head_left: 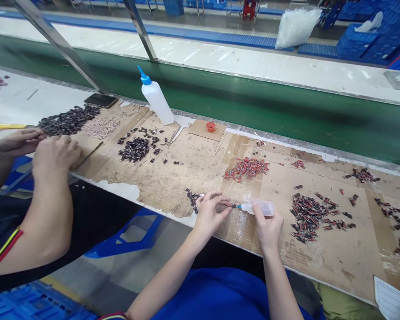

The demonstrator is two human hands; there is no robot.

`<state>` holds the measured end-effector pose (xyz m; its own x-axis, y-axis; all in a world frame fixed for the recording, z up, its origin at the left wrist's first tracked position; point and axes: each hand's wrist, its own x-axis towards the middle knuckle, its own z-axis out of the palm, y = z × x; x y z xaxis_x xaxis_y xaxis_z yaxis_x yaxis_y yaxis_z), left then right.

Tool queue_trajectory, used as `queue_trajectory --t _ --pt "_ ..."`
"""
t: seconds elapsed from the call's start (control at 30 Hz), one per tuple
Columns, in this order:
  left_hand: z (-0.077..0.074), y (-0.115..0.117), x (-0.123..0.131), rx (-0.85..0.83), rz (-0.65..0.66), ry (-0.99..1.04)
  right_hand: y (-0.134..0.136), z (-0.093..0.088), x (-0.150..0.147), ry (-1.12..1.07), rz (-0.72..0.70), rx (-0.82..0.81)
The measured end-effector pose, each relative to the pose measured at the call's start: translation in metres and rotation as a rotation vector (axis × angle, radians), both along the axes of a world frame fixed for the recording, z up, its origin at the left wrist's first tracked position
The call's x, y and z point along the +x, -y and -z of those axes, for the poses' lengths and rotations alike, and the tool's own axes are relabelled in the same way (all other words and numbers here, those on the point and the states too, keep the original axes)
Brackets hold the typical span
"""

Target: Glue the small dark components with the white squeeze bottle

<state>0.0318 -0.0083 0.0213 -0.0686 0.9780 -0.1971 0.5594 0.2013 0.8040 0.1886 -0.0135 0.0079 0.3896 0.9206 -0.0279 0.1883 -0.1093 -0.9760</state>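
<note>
My right hand (270,226) is closed around a small translucent squeeze bottle (265,208), tilted nearly flat with its blue tip pointing left. Thumb and fingers of my left hand (211,213) pinch a tiny black part (234,206) right at that tip; whether the two touch is too small to tell. Beside my left hand lies a little heap of black parts (192,198). Beyond my hands is a pile of small red-and-black pieces (247,169). To the right of my right hand spreads a larger heap of black parts with red pieces (308,215).
Cardboard (183,178) covers the bench. A large white bottle with blue nozzle (158,102) stands near its back edge, by a red cup (210,127). A co-worker's hands (55,151) work at left near a dark pile (70,120). Behind runs a green conveyor belt (253,106).
</note>
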Motion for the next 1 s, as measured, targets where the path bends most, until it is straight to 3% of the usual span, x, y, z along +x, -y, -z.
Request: queue_trajectory --t 0.37,0.67,1.0 --pt "-0.001 -0.001 0.0 -0.015 0.001 -0.025 -0.001 -0.004 0.001 0.019 0.069 0.008" --pt "-0.002 -0.001 0.001 -0.012 -0.009 -0.034 -0.001 -0.003 -0.001 0.011 0.001 0.0" --pt "0.005 -0.001 0.0 0.005 0.005 -0.029 -0.002 0.003 0.013 -0.048 0.193 0.024"
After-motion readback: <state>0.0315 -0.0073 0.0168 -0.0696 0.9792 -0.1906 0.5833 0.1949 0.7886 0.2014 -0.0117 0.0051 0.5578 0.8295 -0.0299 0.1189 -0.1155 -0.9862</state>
